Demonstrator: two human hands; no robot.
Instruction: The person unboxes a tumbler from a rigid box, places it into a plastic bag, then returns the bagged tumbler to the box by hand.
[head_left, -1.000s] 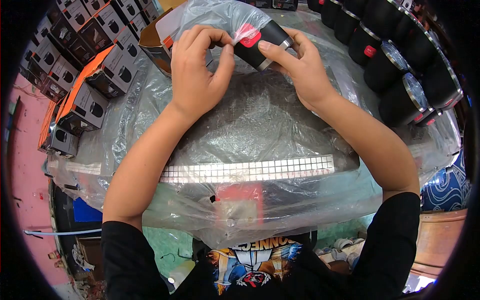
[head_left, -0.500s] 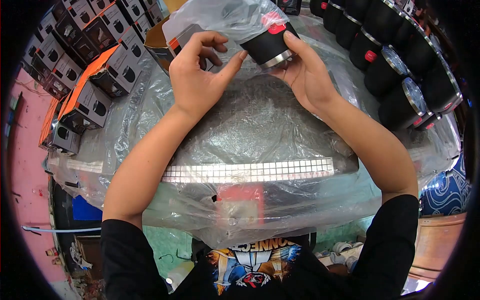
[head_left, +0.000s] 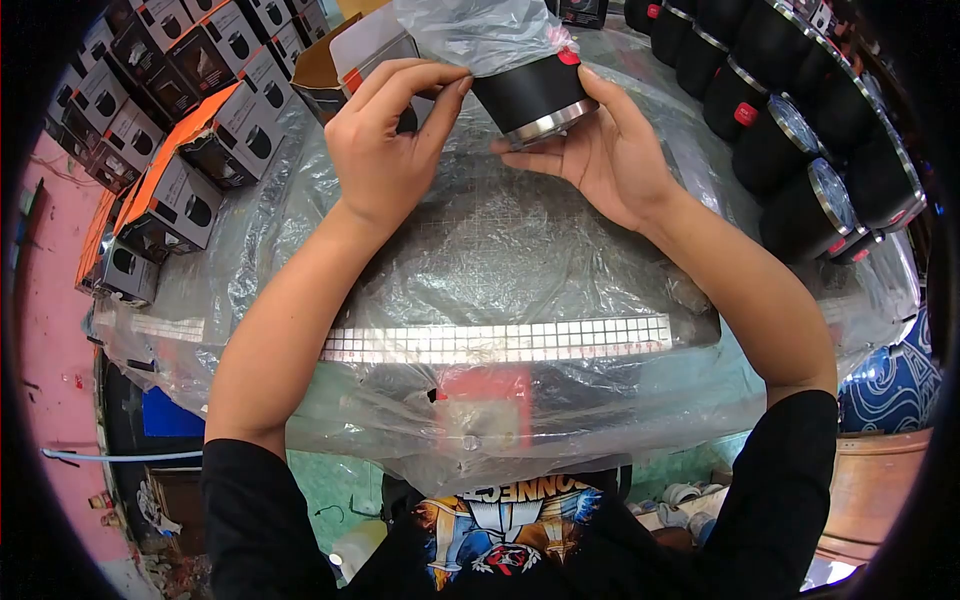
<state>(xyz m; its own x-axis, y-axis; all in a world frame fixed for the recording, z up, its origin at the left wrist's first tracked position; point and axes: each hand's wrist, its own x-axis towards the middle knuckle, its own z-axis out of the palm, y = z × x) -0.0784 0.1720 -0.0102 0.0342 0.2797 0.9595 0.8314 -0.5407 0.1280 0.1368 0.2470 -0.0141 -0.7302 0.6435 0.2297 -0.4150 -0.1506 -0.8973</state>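
Note:
A black tumbler (head_left: 530,95) with a steel rim and a red label is tilted near the top of the view, its upper part inside a clear plastic bag (head_left: 470,35). My right hand (head_left: 615,150) holds the tumbler from the right, thumb on its side and fingers below the steel rim. At the tumbler's left, my left hand (head_left: 390,135) pinches the edge of the bag between thumb and forefinger. An open cardboard box (head_left: 325,75) stands behind my left hand.
Printed tumbler boxes (head_left: 170,205) are stacked at the left. Several black tumblers (head_left: 770,150) with steel rims stand at the right. Plastic sheeting (head_left: 480,270) covers the table, and a white gridded strip (head_left: 500,342) runs along its near side.
My left thumb and fingers have closed on the bag's edge. The tumbler has turned and shifted slightly left, with more of its black side uncovered.

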